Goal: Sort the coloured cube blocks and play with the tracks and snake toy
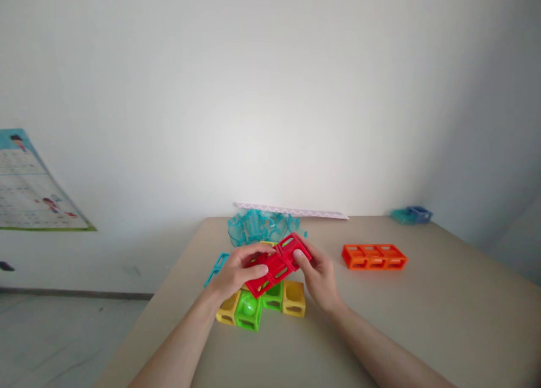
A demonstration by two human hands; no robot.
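Above the table, both my hands hold a row of joined red toy cubes [278, 267] with open sides, tilted up to the right. My left hand [240, 271] grips its lower left end, thumb on the front face. At the upper right end, my right hand [319, 270] closes on it with the thumb in front. Below the red row lie green cubes [248, 309] and yellow cubes [293, 298], partly hidden by my hands and the red piece. A blue frame-like piece [217, 267] shows beside my left hand.
An orange row of three cubes [374, 257] lies to the right on the table [270, 354]. Clear teal pieces [262, 226] are heaped at the back, before a patterned strip [296, 211]. A dark blue cube [419, 214] sits at the far right corner. A white wall rises behind.
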